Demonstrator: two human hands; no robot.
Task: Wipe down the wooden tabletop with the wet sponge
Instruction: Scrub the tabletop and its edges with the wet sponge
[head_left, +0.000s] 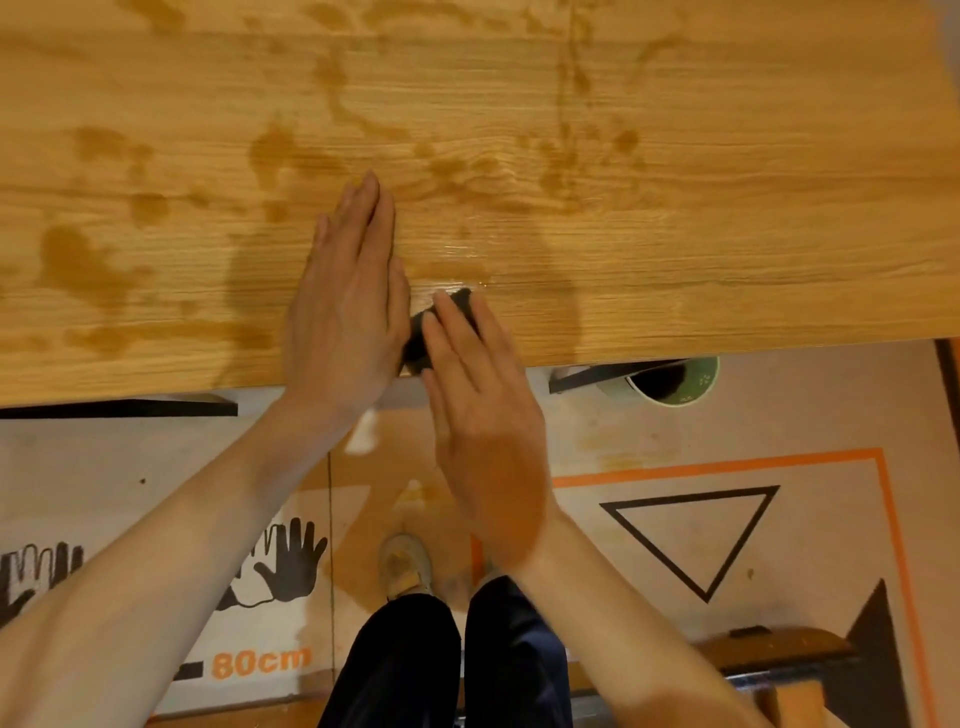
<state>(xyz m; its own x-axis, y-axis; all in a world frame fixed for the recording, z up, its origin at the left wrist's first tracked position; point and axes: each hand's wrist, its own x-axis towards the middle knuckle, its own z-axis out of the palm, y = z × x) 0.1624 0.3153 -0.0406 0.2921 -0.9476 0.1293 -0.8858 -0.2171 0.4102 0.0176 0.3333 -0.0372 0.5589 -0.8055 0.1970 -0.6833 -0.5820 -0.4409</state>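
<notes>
Both forearms are bare from the lower edge of the view to the wrists, with no sleeve, watch or ring showing on the left hand (345, 306) or the right hand (485, 431). The fingernails look short and unpainted. The legs are clad in dark navy trousers (447, 660) of a smooth fabric. Below them a light beige shoe (404, 566) shows, its toe stained or patched in a yellowish tone; blur makes it hard to tell which.

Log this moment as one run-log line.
stage: wiping near edge | left hand: flat on tabletop | right hand: straight fingers pressing dark sponge | tabletop: wet patches remain
</notes>
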